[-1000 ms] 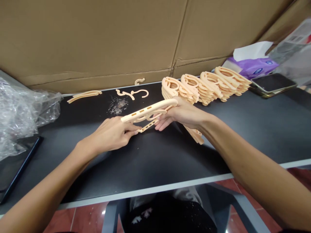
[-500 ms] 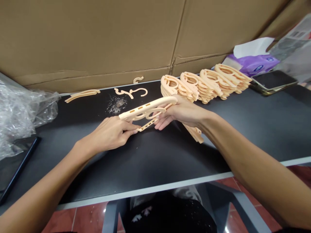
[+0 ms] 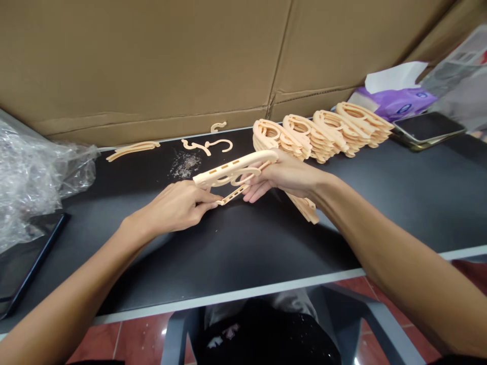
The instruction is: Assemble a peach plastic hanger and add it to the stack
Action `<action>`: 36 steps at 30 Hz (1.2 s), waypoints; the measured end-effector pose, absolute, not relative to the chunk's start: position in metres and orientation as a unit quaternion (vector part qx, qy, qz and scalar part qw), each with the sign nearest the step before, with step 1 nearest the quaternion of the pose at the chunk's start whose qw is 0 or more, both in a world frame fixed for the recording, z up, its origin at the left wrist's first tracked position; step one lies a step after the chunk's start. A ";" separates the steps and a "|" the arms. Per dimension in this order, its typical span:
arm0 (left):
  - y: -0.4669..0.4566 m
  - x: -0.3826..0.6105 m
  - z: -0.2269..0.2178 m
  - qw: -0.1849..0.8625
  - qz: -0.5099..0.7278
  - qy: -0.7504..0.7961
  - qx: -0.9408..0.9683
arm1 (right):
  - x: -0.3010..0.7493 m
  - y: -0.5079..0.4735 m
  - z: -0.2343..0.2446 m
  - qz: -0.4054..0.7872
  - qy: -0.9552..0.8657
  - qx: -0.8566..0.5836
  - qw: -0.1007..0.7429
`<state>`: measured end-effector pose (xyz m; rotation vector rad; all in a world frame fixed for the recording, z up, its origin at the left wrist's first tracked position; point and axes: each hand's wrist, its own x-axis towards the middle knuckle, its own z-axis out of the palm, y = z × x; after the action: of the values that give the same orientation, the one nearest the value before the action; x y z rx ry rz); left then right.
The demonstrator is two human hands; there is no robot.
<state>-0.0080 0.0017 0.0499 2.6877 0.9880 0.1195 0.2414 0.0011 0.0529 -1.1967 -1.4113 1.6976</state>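
Both hands hold one peach plastic hanger piece (image 3: 232,172) a little above the black table (image 3: 399,203). My left hand (image 3: 178,205) pinches its lower left end between thumb and fingers. My right hand (image 3: 283,176) grips the right end, fingers curled under it. More peach pieces (image 3: 306,209) lie under my right wrist. Behind them stands a row of stacked peach hanger parts (image 3: 323,134).
Loose peach hooks (image 3: 207,146) and a curved strip (image 3: 133,149) lie near the cardboard wall (image 3: 171,61), beside a patch of plastic shavings (image 3: 184,165). Crumpled clear plastic (image 3: 34,177) and a dark tablet (image 3: 23,263) sit left. A phone (image 3: 428,126) and tissue pack (image 3: 395,99) sit right.
The hands and the hanger piece have barely shifted; the grip is the same. The view moved slightly.
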 end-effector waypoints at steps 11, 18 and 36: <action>0.007 -0.008 0.046 0.241 0.098 0.340 0.904 | 0.239 -0.001 0.058 0.638 -0.525 -0.472 0.306; 0.013 -0.010 0.044 0.346 0.128 0.425 0.826 | 0.238 0.001 0.055 0.641 -0.524 -0.474 0.300; 0.000 0.003 0.052 0.260 0.121 0.458 0.842 | 0.231 0.003 0.045 0.661 -0.437 -0.492 0.361</action>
<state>0.0028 0.0003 0.0523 2.2797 1.2405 0.3282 0.2315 0.0025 0.0452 -1.2667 -1.1273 1.7025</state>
